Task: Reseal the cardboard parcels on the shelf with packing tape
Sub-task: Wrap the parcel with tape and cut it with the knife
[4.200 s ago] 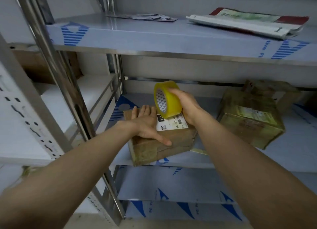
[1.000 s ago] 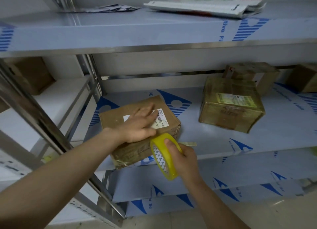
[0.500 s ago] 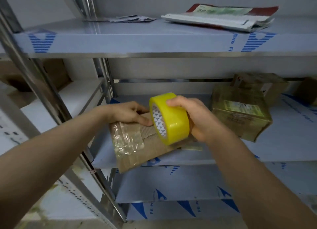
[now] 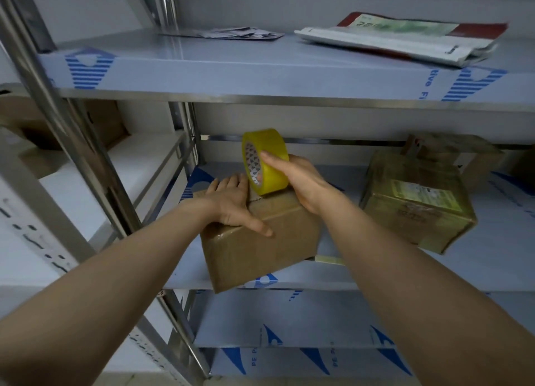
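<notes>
A brown cardboard parcel (image 4: 266, 246) sits at the front left of the middle shelf (image 4: 434, 272), one corner jutting over the edge. My left hand (image 4: 231, 206) lies flat on its top, fingers straight and thumb along the front edge. My right hand (image 4: 301, 180) grips a yellow roll of packing tape (image 4: 265, 159), held upright with its lower rim touching the parcel's top at the back. A second parcel (image 4: 417, 203), wrapped in glossy tape with a green label, stands to the right.
Further boxes (image 4: 451, 157) stand at the back right of the middle shelf. The upper shelf carries a folded mailer bag (image 4: 399, 38) and flat papers (image 4: 231, 33). A steel upright (image 4: 86, 165) runs down the left, with another rack and cartons (image 4: 101, 122) behind it.
The parcel has been turned, so a plain brown side faces me instead of the tape-covered one. My left hand moved onto its top and the tape roll rose to its back edge.
</notes>
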`<state>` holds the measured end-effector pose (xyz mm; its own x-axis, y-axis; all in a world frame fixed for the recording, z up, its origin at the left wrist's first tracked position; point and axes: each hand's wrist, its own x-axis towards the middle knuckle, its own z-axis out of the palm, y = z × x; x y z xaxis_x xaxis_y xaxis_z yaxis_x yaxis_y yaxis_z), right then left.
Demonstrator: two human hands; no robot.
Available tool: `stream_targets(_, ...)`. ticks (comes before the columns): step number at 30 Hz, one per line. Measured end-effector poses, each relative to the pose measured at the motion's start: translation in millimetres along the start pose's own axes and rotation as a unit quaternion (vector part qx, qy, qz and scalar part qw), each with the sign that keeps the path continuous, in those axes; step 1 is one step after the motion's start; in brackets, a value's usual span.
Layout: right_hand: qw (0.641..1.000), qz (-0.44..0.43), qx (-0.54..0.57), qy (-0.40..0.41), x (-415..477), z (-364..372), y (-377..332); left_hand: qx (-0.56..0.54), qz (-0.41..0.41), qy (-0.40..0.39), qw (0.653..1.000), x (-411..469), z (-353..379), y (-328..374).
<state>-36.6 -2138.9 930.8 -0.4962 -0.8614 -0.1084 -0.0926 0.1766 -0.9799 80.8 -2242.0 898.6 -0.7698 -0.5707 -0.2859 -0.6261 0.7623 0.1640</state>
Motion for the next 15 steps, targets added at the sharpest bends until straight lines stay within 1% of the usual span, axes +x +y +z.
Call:
stream_targets(2,1.000,-0.015,-0.009,0.010,-3.7,-1.3,-2.8,0.000,0.001,0.018,1.000,2.8,2.1,0.4)
stream_targets(4,0.999,-0.031,-0.009,0.038,-10.7,-0.4,-12.8,0.001,-0.002,0.023,1.000,2.5,3.2,0.6)
stream_targets(7,0.997,-0.043,0.023,0.057,-32.3,-6.1,-30.8,-0.004,-0.011,0.015,1.000,3.8,2.5,-1.7)
stream_targets(9,0.996,-0.038,0.058,0.054,-52.2,-17.2,-38.9,-0.002,-0.015,0.008,1.000,4.4,2.1,-0.9)
stream_targets(13,0.999,-0.003,-0.015,0.044,-89.6,-29.1,-31.5,0.009,-0.011,0.014,1.000,2.4,4.6,1.9)
stream_targets(15,0.998,0.017,-0.012,0.056,-101.3,-28.6,-20.3,0.005,-0.011,0.021,1.000,2.0,5.0,0.9)
